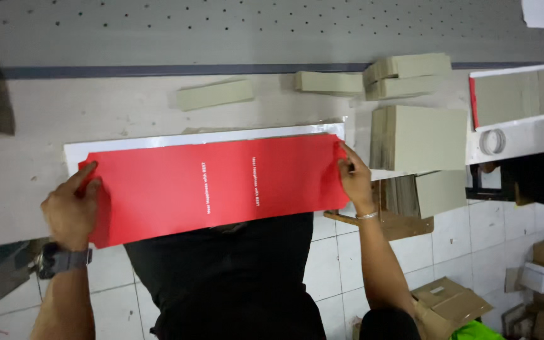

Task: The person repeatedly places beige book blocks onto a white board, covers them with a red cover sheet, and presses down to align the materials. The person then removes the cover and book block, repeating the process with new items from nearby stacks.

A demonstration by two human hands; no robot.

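Both hands are working a long red sheet (215, 189) lying across the counter (96, 113), its near edge hanging over toward the person's body. The left hand (70, 211), wearing a dark wristwatch (58, 259), is pinching the sheet's end at 9 o'clock, thumb and fingers closed on the edge. The right hand (355, 179), a thin bracelet (368, 215) at the wrist, is gripping the opposite end at 3 o'clock, fingers curled over the corner. Under the red sheet a white backing sheet (203, 137) is showing along the far edge, at 12 o'clock.

Crowding in at 3 o'clock, just beside the right hand, a thick stack of grey boards (420, 138) is sitting tight against the sheet's end. More grey strips (404, 75) are piling up at 1 o'clock, and a single strip (215, 94) is lying loose at 12. Further out at 2 o'clock a tape roll (492, 141) is resting on a white tray (524, 132) holding more boards. Down at 4 o'clock, cardboard boxes (451, 302) are sitting on the tiled floor (473, 233).
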